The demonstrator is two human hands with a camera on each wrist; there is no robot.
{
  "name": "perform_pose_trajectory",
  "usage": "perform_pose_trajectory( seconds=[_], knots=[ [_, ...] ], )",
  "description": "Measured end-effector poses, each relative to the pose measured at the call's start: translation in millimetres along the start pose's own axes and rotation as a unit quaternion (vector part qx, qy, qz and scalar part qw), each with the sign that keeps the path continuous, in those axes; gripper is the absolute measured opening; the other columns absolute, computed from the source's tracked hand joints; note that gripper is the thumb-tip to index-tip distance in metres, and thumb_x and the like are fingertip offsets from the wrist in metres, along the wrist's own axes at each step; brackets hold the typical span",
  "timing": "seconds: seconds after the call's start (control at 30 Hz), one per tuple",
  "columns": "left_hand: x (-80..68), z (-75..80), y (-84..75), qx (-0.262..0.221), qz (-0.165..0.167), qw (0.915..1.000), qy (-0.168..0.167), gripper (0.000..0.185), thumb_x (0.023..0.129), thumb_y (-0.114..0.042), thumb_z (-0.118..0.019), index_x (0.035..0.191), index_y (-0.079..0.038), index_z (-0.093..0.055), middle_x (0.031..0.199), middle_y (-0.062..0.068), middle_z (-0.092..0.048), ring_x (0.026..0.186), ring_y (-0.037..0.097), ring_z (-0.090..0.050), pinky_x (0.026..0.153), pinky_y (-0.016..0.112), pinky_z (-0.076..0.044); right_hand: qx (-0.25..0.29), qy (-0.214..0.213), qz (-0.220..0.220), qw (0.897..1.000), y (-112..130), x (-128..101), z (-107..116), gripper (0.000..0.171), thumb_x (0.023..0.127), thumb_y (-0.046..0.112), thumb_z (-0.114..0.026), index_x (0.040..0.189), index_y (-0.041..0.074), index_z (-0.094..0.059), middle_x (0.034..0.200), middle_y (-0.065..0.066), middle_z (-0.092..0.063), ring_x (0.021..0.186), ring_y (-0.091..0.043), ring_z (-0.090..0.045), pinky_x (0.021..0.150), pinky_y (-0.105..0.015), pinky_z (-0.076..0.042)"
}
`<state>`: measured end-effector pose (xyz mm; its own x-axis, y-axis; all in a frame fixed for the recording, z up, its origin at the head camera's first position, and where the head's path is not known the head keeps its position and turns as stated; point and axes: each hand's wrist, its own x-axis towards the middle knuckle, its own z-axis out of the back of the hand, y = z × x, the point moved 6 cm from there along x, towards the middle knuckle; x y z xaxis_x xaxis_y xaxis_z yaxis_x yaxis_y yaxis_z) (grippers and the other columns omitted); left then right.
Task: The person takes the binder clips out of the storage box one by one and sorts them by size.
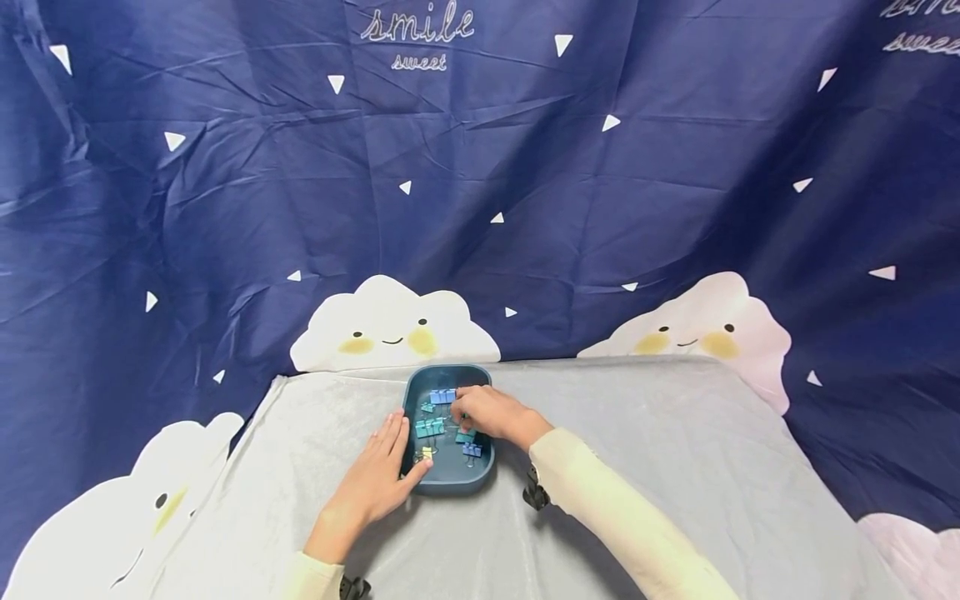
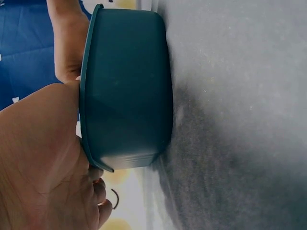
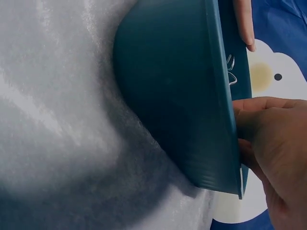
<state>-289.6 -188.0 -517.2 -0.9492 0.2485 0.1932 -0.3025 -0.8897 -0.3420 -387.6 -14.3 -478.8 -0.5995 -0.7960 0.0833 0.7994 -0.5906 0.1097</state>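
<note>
A dark teal plastic tub (image 1: 457,486) stands on grey cloth with several binder clips inside. My left hand (image 1: 377,473) lies along its left rim, fingers extended and thumb reaching over the front-left corner near a small yellow binder clip (image 1: 427,452). Over the right rim, my right hand (image 1: 491,412) dips its bent fingers into the tub, above a teal binder clip (image 1: 465,437); whether they pinch a clip I cannot tell. Beside those fingertips is a blue binder clip (image 1: 442,397). Another teal clip (image 1: 431,428) lies mid-tub, and a smaller blue one (image 1: 472,450) lies at front right.
Grey plush cloth (image 1: 637,433) covers the table around the tub. Behind it hangs a navy curtain (image 1: 480,167) printed with white triangles and smiling clouds. In the right wrist view, wire clip handles (image 3: 231,72) show just above the tub's rim.
</note>
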Motion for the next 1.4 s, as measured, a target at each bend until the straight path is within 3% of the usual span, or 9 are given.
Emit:
perform_pose_trajectory(
  seconds=[0.17,0.4,0.63,1.0,1.4],
  knots=[
    [1.5,2.7,-3.1,0.004,0.005,0.9999,0.009,0.086,0.107,-0.051,-0.057,0.164,0.007,-0.03,0.176,0.023,-0.023,0.164,0.042,-0.023,0.132,0.061,-0.026,0.002,0.004,-0.003,1.0,0,-1,0,0.017,0.097,0.009,-0.078,0.113,0.013,-0.082,0.109,0.0,-0.071,0.103,-0.017,-0.072,0.09,-0.028,-0.062],
    [2.2,2.6,-1.8,0.023,0.013,0.9994,0.025,0.087,0.108,-0.054,-0.054,0.166,0.005,-0.027,0.177,0.021,-0.02,0.166,0.038,-0.018,0.134,0.057,-0.022,-0.002,-0.028,0.01,1.0,-1,-7,9,0.016,0.1,0.01,-0.075,0.115,0.013,-0.081,0.116,-0.002,-0.074,0.109,-0.02,-0.073,0.096,-0.034,-0.062],
    [-0.5,2.9,-3.2,0.018,0.002,0.9998,0.006,0.086,0.107,-0.055,-0.055,0.164,0.006,-0.033,0.175,0.023,-0.026,0.164,0.041,-0.024,0.132,0.059,-0.026,0.01,-0.071,0.013,0.997,-9,-22,23,0.013,0.1,0.009,-0.075,0.112,0.013,-0.078,0.108,0.0,-0.074,0.099,-0.017,-0.073,0.088,-0.033,-0.062],
    [0.8,0.9,-0.9,0.027,0.01,0.9994,0.022,0.09,0.108,-0.061,-0.048,0.165,0.005,-0.029,0.177,0.021,-0.021,0.166,0.037,-0.017,0.135,0.056,-0.022,0.075,-0.123,-0.02,0.989,-30,-50,47,0.009,0.1,0.013,-0.076,0.108,0.011,-0.079,0.108,0.0,-0.076,0.098,-0.016,-0.072,0.091,-0.036,-0.061],
    [1.3,1.9,-1.5,0.02,0.013,0.9994,0.026,0.091,0.108,-0.061,-0.049,0.166,0.005,-0.027,0.177,0.02,-0.019,0.166,0.038,-0.019,0.135,0.055,-0.021,0.12,-0.177,-0.04,0.976,-54,-78,55,0.005,0.097,0.009,-0.078,0.102,0.01,-0.078,0.098,0.0,-0.078,0.092,-0.013,-0.075,0.087,-0.033,-0.064]
  ],
)
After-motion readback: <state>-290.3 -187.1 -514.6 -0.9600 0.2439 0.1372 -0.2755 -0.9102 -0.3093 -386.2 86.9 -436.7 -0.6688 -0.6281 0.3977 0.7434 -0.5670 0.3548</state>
